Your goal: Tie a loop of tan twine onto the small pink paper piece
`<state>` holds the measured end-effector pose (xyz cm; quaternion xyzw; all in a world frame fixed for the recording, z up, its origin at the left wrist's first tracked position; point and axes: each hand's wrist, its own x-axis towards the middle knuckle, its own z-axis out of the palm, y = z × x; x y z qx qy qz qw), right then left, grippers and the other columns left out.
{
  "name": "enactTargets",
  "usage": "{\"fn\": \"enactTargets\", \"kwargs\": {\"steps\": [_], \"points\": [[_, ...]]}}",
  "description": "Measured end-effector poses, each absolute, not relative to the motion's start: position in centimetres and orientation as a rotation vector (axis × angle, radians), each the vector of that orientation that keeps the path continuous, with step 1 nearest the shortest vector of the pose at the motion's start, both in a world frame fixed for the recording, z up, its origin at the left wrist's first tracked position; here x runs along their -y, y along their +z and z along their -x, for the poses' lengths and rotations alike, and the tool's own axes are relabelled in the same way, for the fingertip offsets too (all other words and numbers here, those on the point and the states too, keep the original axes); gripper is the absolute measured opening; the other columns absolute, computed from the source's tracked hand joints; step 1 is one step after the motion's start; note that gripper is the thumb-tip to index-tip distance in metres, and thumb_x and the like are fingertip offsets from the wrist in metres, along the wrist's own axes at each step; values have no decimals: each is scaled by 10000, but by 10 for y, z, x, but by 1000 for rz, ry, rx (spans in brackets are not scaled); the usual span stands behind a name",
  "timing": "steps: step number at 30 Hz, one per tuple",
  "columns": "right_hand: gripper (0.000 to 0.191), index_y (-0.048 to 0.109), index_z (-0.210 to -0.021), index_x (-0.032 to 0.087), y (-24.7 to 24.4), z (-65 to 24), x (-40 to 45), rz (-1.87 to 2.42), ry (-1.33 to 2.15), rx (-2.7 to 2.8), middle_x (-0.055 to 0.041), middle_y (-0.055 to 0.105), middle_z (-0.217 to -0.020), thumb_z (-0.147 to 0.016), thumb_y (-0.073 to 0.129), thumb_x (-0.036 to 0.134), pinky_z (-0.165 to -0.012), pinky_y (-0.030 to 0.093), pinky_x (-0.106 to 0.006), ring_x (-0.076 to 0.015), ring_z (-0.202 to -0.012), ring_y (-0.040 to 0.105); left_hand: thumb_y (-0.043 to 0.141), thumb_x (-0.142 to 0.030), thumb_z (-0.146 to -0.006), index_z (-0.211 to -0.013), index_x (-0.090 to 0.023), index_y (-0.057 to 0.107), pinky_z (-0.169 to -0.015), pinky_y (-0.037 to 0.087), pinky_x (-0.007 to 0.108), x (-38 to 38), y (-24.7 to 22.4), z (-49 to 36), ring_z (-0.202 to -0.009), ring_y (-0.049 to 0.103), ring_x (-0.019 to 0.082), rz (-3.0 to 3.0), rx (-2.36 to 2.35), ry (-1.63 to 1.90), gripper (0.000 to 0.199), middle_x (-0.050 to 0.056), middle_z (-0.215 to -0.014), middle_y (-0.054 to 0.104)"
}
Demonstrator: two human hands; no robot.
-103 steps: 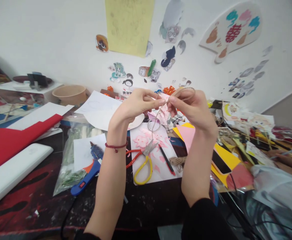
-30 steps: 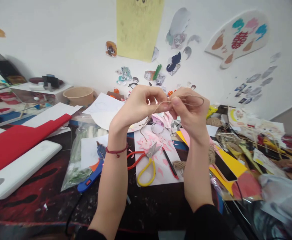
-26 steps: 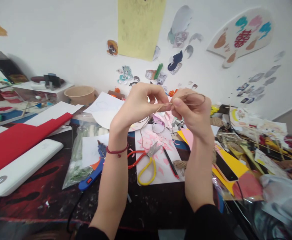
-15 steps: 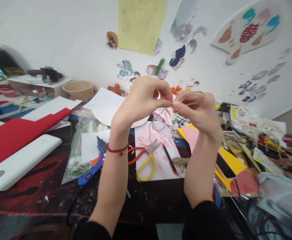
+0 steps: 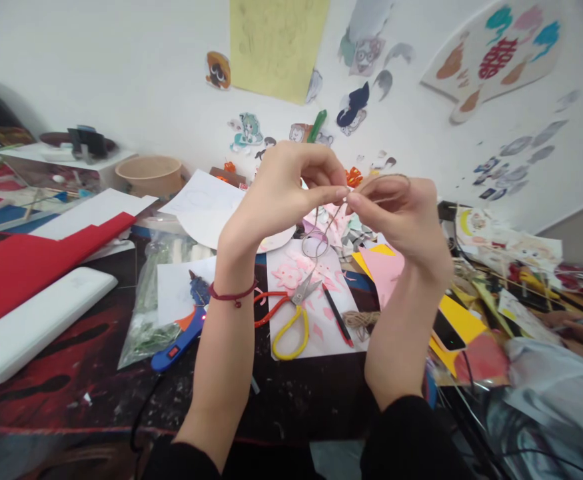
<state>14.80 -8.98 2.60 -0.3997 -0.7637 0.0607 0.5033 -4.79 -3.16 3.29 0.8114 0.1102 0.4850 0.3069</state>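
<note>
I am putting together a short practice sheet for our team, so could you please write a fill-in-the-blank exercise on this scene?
1. The brown string has its upper loop at the person's ____ hand.
2. A dark-red bracelet circles the ____ wrist.
3. The scissors have one orange-red handle and one ____ handle.
4. The glue gun has a mainly ____ body.

Missing words: right; left; yellow; blue.

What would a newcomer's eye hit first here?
Likely the left hand and right hand, raised mid-picture, fingertips together around thin brown twine. Below them, the scissors, with one red and one yellow handle, lie partly on a white sheet with pink pieces. Bright edges pull too: a large red sheet at left and a painted fan shape upper right on the wall.
</note>
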Motion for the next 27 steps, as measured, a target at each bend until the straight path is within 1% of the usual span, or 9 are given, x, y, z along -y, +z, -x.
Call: {"fn": "enactTargets", "kwargs": {"steps": [5, 8, 10, 14, 18, 20, 22, 27], "points": [[298, 713, -708, 227, 26, -144, 92, 995, 137, 1797, -9, 664, -685, -870, 750, 475, -462, 388, -286, -113, -547, 523, 747, -151, -827, -762, -193, 701, -678, 607, 373, 29, 32, 49, -659, 686, 162, -2089, -189, 1303, 90, 23, -757, 733], [287, 720, -723, 230, 27, -141, 94, 1000, 115, 1782, 0, 654, -674, -866, 755, 476, -445, 364, -285, -98, -508, 492, 762, -189, -838, -770, -194, 699, -696, 601, 365, 29, 32, 50, -688, 688, 165, -2097, -195, 1325, 93, 11, -745, 733], [264, 730, -738, 231, 27, -138, 96, 1004, 79, 1761, 2, 659, -690, -860, 766, 462, -442, 371, -285, -93, -502, 485, 779, -234, -840, -773, -200, 702, -687, 594, 364, 29, 32, 50, -702, 688, 172, -2100, -175, 1342, 108, 14, -749, 735], [184, 755, -769, 236, 27, -132, 101, 990, 7, 1715, 2, 699, -776, -857, 783, 395, -433, 398, -279, -89, -519, 494, 803, -255, -827, -753, -222, 710, -643, 574, 372, 28, 33, 50, -661, 671, 168, -2113, -121, 1394, 124, 22, -765, 737], [95, 777, -806, 250, 25, -130, 101, 933, -1, 1691, 3, 710, -786, -886, 755, 296, -430, 400, -287, -98, -535, 511, 825, -414, -798, -759, -234, 709, -626, 565, 398, 29, 34, 50, -751, 690, 229, -2132, -183, 1379, 219, 61, -793, 750], [100, 780, -819, 259, 24, -129, 100, 928, -5, 1681, -2, 708, -783, -899, 740, 303, -435, 408, -301, -105, -531, 507, 837, -463, -772, -767, -233, 705, -628, 558, 398, 30, 35, 50, -794, 687, 249, -2131, -226, 1398, 265, 78, -803, 755], [118, 777, -822, 272, 24, -130, 99, 939, -33, 1671, -11, 703, -784, -906, 734, 344, -453, 427, -320, -119, -535, 513, 835, -440, -778, -781, -228, 700, -638, 549, 391, 31, 35, 50, -782, 678, 238, -2122, -248, 1431, 251, 78, -802, 754], [137, 764, -819, 291, 23, -128, 98, 917, -124, 1626, -23, 684, -777, -901, 737, 398, -510, 464, -355, -148, -562, 549, 781, -286, -826, -786, -218, 688, -667, 531, 375, 37, 35, 49, -712, 657, 198, -2181, -313, 1486, 122, 49, -790, 743]]}}
